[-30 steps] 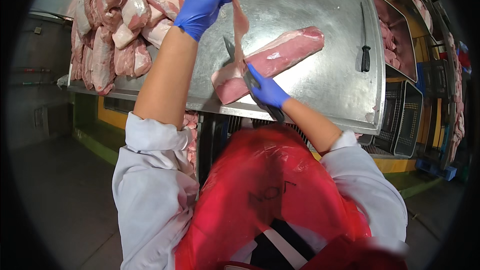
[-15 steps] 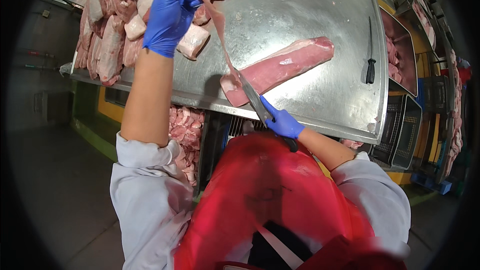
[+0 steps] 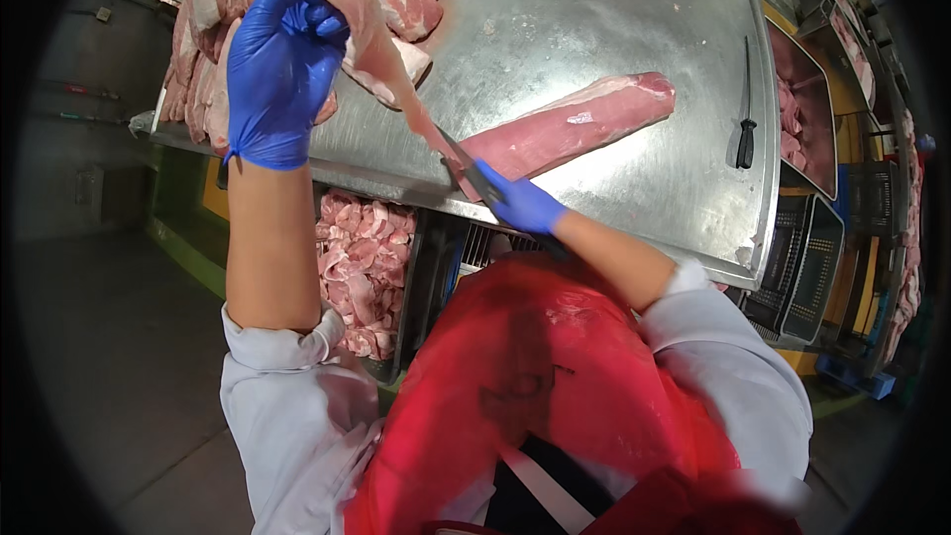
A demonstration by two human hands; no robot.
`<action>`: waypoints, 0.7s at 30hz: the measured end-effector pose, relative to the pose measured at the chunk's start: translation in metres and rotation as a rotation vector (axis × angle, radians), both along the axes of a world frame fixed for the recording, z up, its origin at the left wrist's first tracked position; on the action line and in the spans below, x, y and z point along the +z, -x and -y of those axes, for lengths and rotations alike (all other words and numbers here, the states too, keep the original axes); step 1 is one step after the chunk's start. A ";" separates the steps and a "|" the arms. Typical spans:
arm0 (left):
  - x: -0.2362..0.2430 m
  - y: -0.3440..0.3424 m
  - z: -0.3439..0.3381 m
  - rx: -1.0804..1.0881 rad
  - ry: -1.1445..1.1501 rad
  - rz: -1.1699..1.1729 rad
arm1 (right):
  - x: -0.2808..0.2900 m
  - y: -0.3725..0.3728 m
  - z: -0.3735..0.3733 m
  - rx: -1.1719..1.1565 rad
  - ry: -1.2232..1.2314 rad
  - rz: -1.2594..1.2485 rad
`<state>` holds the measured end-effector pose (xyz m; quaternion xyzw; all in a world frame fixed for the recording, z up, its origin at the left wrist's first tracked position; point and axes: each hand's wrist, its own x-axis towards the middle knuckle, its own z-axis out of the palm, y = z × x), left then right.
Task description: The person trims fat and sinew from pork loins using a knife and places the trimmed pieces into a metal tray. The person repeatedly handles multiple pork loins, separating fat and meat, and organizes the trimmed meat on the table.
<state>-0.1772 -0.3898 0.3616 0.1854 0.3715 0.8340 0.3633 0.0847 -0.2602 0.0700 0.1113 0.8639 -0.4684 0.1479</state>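
Note:
A long pink pork loin [image 3: 584, 125] lies slantwise on the steel table [image 3: 604, 15], its near-left end by the front edge. From that end a thin strip of meat [image 3: 396, 79] rises to the left, stretched taut. My left hand [image 3: 282, 69], in a blue glove, is closed on the strip's upper end, raised at the table's left side. My right hand [image 3: 527, 204], also blue-gloved, grips a knife [image 3: 458, 151] by its handle. The blade meets the strip at the loin's near-left end; the handle is mostly hidden by my fingers.
Several meat cuts [image 3: 213, 59] are heaped at the table's far left. A sharpening steel [image 3: 746, 139] with a black handle lies near the right edge. Below the front edge stands a bin of meat trimmings [image 3: 362, 272]. Right of the table are a black crate [image 3: 814, 272] and a steel tub [image 3: 827, 154].
My left hand has moved left and slightly nearer, drawing out a longer, wider strip. My right hand and the knife have shifted left toward the loin's near end.

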 end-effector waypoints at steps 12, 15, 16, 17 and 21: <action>0.101 -0.227 -0.232 -0.488 -0.213 -0.434 | 0.037 -0.068 -0.066 -0.129 0.543 -0.033; 0.126 -0.346 -0.301 -0.595 -0.226 -0.696 | 0.025 -0.088 -0.102 -0.276 0.437 -0.009; 0.130 -0.370 -0.316 -0.593 -0.228 -0.847 | 0.018 -0.096 -0.110 -0.330 0.427 -0.012; 0.129 -0.378 -0.337 -0.582 -0.259 -1.040 | 0.022 -0.106 -0.120 -0.401 0.415 -0.006; 0.035 -0.300 -0.403 -0.672 -0.127 -1.301 | -0.016 -0.191 -0.163 -0.870 0.434 -0.180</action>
